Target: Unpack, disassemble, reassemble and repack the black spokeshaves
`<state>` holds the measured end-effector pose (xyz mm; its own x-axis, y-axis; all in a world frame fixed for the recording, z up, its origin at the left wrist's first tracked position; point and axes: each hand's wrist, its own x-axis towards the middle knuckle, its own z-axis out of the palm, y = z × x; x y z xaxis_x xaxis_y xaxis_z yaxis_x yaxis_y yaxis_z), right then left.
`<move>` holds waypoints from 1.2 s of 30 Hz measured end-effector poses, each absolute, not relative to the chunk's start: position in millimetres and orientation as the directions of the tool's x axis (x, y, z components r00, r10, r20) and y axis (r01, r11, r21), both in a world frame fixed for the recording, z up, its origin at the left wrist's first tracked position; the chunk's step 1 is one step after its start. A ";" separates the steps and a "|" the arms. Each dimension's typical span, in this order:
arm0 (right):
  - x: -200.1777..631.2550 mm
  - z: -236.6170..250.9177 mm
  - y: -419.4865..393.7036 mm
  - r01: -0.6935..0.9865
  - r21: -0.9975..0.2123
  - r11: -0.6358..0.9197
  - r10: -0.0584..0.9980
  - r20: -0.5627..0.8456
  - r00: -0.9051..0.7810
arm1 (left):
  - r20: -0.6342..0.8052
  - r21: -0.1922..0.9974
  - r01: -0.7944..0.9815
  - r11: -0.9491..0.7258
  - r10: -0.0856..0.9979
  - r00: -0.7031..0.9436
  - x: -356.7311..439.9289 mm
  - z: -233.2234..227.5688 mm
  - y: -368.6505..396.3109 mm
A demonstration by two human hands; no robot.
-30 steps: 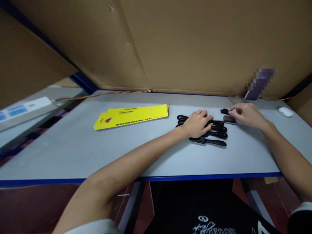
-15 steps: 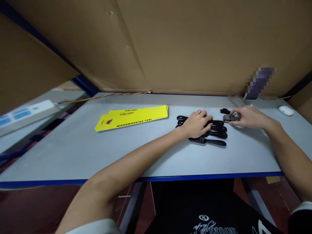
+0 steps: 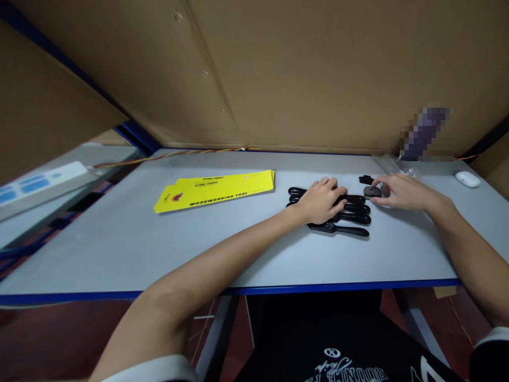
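Several black spokeshaves (image 3: 353, 218) lie side by side on the grey tabletop (image 3: 191, 249). My left hand (image 3: 323, 201) rests palm down across their middles, fingers loosely spread and thumb apart, hiding most of the tool bodies. Just right of the handles, my right hand (image 3: 403, 191) pinches small flat grey metal pieces (image 3: 373, 192) between thumb and fingers; they look like blades, but I cannot tell how many. Behind them is a small black part (image 3: 366, 180), apart from the fingers.
Yellow printed cards (image 3: 217, 191) lie fanned at left. A clear plastic bag (image 3: 392, 163) and a pixelated purple object (image 3: 425, 135) are behind my right hand. A white mouse-shaped object (image 3: 467, 179) sits at far right, a power strip (image 3: 43, 185) at far left. Cardboard (image 3: 302, 79) walls the back.
The grey metal pieces have turned slightly in my right hand's fingers. My left hand and the spokeshaves keep their places; the view shifts slightly.
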<state>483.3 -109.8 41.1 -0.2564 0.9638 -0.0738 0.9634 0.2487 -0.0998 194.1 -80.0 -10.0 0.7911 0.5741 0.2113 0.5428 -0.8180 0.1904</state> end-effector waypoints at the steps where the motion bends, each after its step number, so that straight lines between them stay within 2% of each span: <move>1: 482.2 41.0 -109.9 0.966 -0.091 0.243 0.965 -0.076 -0.250 | 0.209 0.190 0.545 -0.816 0.576 0.790 194.0 -9.8 -80.2; 12: 480.0 49.4 -110.2 0.988 -0.006 0.156 0.988 0.000 -0.156 | 0.223 0.200 0.532 -0.822 0.567 0.793 193.1 -11.7 -78.8; 15: 479.8 49.8 -110.6 0.988 0.005 0.152 0.988 -0.016 -0.152 | 0.218 0.195 0.535 -0.822 0.569 0.793 193.7 -11.1 -79.4; 24: 481.0 49.4 -110.9 0.975 -0.107 0.197 0.973 -0.097 -0.207 | 0.216 0.186 0.536 -0.824 0.566 0.796 193.3 -10.7 -79.1; 31: 479.1 47.6 -111.0 0.982 -0.098 0.160 0.977 -0.130 -0.172 | 0.200 0.187 0.544 -0.818 0.574 0.794 193.9 -9.3 -80.1; 36: 476.7 43.6 -109.7 0.980 -0.062 0.190 0.974 -0.112 -0.196 | 0.220 0.194 0.533 -0.824 0.566 0.795 193.7 -10.8 -78.7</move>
